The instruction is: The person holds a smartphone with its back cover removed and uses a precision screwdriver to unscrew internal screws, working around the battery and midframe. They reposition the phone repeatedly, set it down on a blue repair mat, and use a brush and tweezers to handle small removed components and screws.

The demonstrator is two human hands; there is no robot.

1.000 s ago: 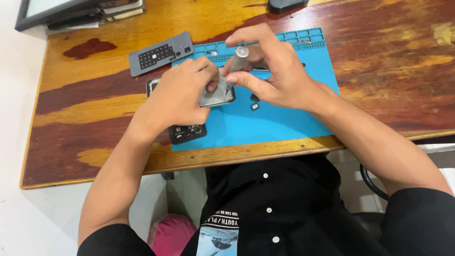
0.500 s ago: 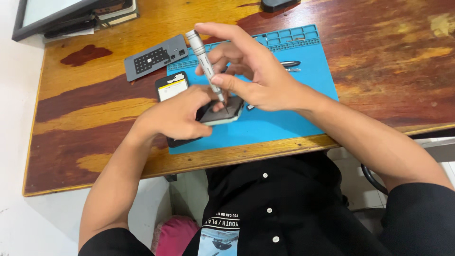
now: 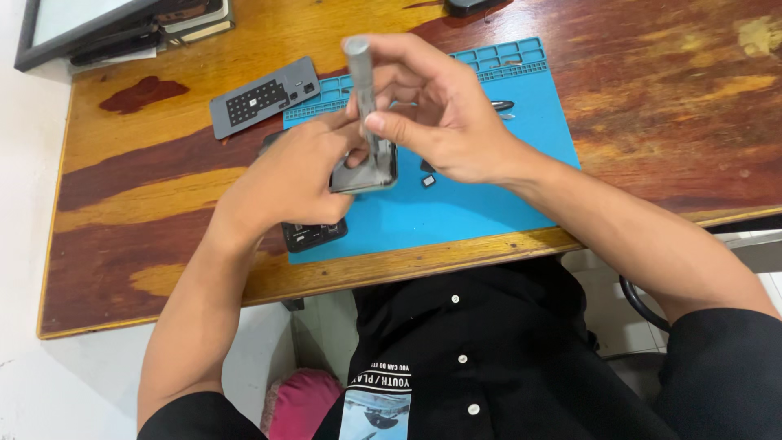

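We've got the left hand (image 3: 297, 175) curled around the near-left edge of a small grey phone-like device (image 3: 366, 173), propping it tilted off the blue work mat (image 3: 472, 204), probably so the tool tip meets it squarely. Right hand (image 3: 436, 122) is closed on a grey screwdriver (image 3: 362, 90), fingers pinching the barrel near the middle, shaft almost upright, tip down on the device; exact contact spot is hidden by the fingers. Right wrist is raised, forearm coming in from the near right; left forearm angles in from the near left. A dark module (image 3: 314, 235) lies on the mat just near the left hand, partly under it. Small loose parts (image 3: 428, 181) sit right of the device, likely parked within reach. Grey panel (image 3: 265, 96) rests far left on the wooden table (image 3: 147, 204).
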